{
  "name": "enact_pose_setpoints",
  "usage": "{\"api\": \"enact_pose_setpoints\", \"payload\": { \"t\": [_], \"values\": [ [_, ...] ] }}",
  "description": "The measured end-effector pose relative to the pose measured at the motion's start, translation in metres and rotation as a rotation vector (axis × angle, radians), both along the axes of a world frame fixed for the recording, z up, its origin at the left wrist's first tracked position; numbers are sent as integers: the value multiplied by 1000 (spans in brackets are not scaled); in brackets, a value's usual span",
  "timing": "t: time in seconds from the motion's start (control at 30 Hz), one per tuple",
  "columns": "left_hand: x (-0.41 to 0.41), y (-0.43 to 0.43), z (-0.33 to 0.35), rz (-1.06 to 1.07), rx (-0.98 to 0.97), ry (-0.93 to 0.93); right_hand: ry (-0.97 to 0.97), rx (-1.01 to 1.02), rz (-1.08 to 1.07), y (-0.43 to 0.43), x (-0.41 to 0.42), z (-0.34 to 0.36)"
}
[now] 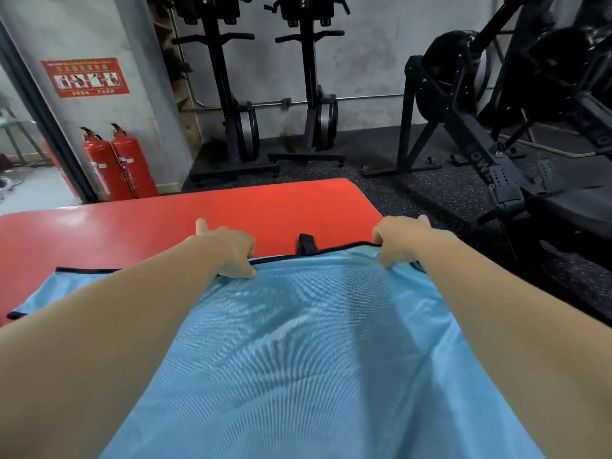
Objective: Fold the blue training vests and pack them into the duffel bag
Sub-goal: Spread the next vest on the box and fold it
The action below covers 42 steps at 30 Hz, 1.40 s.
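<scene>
Both hands gripped the far, black-trimmed hem of one light blue mesh training vest [314,326]: the left hand [231,250] with fingers curled over its edge, the right hand [397,240] pinching near its right corner. The vest lay spread from the hands back toward the person over a red padded mat [265,207]. Another blue panel [66,286] beside the left forearm could have been a second vest; I could not tell. Two red fire extinguishers [130,167] stood behind.

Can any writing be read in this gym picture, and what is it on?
"ROW": white letters on the black rower's rail; what follows is unclear.
Red sign on the pillar: lines of text around four small pictures, too blurred to read.
Extinguishers: small labels, too small to read.
Vest: no print shows.
</scene>
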<state>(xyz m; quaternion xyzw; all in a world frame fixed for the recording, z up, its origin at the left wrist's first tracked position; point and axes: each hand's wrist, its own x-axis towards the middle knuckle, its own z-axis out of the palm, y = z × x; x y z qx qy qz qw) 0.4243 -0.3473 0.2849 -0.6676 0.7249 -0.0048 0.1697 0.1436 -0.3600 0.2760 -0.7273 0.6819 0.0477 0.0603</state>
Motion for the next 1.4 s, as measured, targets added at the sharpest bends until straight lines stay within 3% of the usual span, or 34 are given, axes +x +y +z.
{"api": "enact_pose_setpoints", "payload": {
  "t": [0.1,0.3,0.4,0.47,0.6,0.7,0.8,0.93,1.1,1.23,1.4],
  "values": [
    [0,-1,0,-54,-23,-64,-10,5,-63,-1,-4,5],
    [8,0,-5,-46,-117,58,-228,-40,-250,4,-9,-1],
    [14,6,-11,-70,-271,118,-347,-185,-396,4,-8,-7],
    [18,11,-15,-114,-405,59,-258,-352,-445,5,-6,-11],
    [35,17,-23,-36,-592,83,-171,-552,-354,10,6,-20],
    [46,24,-33,40,-642,187,-218,-467,-142,11,24,-23],
    [57,27,-37,142,-543,275,-116,-263,33,9,44,-22],
    [75,19,-33,283,-265,328,-65,-98,52,2,56,-14],
    [100,1,-20,190,-43,192,-80,-32,78,-5,57,-11],
    [105,3,-15,108,-128,224,-86,-90,107,-4,51,-8],
    [119,15,-16,23,-266,177,211,-179,182,0,47,4]
  ]
}}
